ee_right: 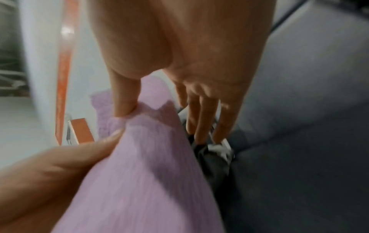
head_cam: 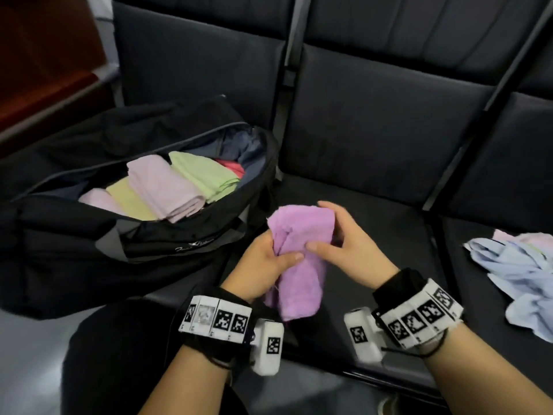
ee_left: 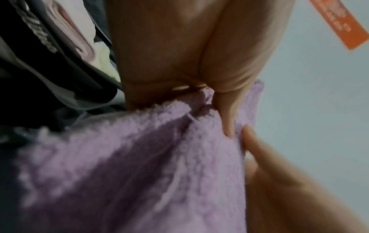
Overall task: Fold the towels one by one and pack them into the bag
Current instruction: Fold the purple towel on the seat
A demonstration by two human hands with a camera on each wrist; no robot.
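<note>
Illegible white script on bag (head_cam: 194,244)

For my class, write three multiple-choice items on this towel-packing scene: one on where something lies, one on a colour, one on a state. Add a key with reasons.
1. Where is the heap of unfolded pale blue towels?
A. inside the bag
B. on the dark seat to the person's right
C. on the person's lap

2. What colour is the soft terry towel in both hands?
A. purple
B. green
C. red

3. What state is the black fabric duffel bag in?
A. zipped shut
B. open and empty
C. open, with folded towels inside

Key: 1 B, the heap lies at the right edge of the head view. 2 A, the left hand and right hand grip purple cloth. 3 C, folded pink, yellow and green towels show through the opening.
</note>
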